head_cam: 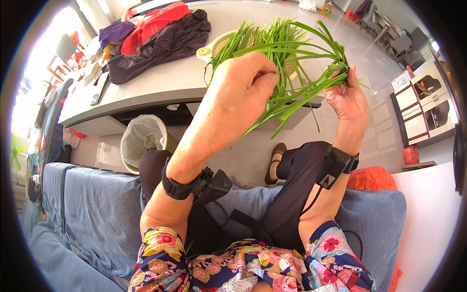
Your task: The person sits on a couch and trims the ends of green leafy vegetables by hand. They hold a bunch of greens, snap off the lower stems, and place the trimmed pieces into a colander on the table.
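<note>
My right hand [346, 91] is raised at the right, its fingers closed around a bunch of long green leaves [303, 98], likely garlic chives, whose long ends spread towards the left. Nearer the middle, my left hand [248, 87] is curled with thumb and fingertips together, in front of the leaves; whether a leaf is pinched between them is hidden. Behind it, a pale yellow plastic basket [220, 43] on the table holds a heap of the same green leaves [273, 40]. Dark devices are strapped to both wrists.
The table [153, 91] bears a dark checked cloth [164, 47], a red cloth or bag [157, 23] and a phone [96, 95]. A lined waste bin [142, 140] stands below, by my left knee. A blue-covered sofa [102, 200] is under me, with a red bag [372, 179] behind its right end.
</note>
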The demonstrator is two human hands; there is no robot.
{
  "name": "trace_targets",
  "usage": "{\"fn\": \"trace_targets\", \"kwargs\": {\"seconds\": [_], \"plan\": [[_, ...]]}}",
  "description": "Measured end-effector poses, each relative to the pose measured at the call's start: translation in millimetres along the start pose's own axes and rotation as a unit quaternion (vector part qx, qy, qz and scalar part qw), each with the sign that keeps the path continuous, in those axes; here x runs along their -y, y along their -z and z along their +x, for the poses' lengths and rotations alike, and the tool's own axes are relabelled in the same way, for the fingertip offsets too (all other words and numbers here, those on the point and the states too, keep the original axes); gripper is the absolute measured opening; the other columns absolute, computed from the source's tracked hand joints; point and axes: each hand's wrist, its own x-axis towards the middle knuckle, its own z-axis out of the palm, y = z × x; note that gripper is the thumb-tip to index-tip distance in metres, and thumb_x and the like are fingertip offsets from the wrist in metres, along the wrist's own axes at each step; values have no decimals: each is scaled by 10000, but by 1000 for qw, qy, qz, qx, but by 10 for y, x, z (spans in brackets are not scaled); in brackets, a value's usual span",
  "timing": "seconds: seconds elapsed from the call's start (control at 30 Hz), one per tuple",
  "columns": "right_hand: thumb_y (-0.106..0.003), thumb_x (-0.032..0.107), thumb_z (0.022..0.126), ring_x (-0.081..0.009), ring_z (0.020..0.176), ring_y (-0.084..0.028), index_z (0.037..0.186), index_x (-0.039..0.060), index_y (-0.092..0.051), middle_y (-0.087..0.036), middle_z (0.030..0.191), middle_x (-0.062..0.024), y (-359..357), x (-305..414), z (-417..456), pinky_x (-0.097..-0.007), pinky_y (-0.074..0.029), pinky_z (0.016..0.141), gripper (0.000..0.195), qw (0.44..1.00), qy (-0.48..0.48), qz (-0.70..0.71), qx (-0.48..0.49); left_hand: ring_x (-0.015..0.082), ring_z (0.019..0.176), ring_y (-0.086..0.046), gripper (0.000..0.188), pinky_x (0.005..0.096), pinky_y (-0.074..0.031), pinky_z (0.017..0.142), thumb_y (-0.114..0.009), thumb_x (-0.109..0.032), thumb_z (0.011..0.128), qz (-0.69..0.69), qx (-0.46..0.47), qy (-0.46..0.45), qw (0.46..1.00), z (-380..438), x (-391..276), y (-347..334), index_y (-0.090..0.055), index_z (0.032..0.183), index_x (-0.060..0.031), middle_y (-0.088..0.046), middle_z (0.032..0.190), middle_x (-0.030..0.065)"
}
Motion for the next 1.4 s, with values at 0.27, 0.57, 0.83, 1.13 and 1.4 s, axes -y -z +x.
{"fn": "trace_targets", "kwargs": {"seconds": [0.27, 0.57, 0.83, 1.13, 1.4], "plan": [[-610, 219, 919, -315, 851, -614, 998, 0, -531, -632, 972, -155, 87, 113, 96, -417, -568, 745, 246, 998, -61, -17, 18, 48, 644, -503, 144, 202, -410, 567, -638, -88, 861, -1, 71, 67, 995, 16, 12, -9, -646, 925, 40, -575, 712, -11], [-615, 214, 916, -287, 840, -613, 979, 5, -537, -631, 944, -132, 90, 126, 140, -411, -560, 740, 232, 998, -56, 11, 9, 20, 581, -454, 173, 185, -353, 501, -655, -140, 860, -73, 120, 96, 985, 17, -62, -6, -668, 941, 13, -551, 675, -38], [-623, 201, 912, -249, 829, -627, 961, 23, -561, -657, 916, -99, 89, 117, 136, -404, -541, 754, 195, 997, -70, -9, 33, 8, 552, -429, 195, 182, -317, 472, -641, -183, 867, -115, 145, 116, 976, -18, -72, -81, -676, 932, -3, -530, 645, -55], [-623, 159, 909, -228, 825, -632, 999, 1, -573, -659, 931, -100, 110, 62, 165, -360, -557, 728, 189, 995, -71, 8, 69, 23, 505, -396, 256, 189, -297, 438, -639, -258, 902, -255, 152, 203, 933, -34, -50, -161, -672, 871, -6, -460, 595, -57], [-620, 157, 912, -236, 819, -631, 1016, -39, -575, -649, 925, -118, 84, 2, 120, -364, -559, 714, 226, 995, -43, -14, 86, 36, 500, -444, 269, 196, -330, 422, -653, -259, 896, -314, 164, 215, 910, -15, -13, -153, -668, 864, 8, -501, 597, -32]]}}
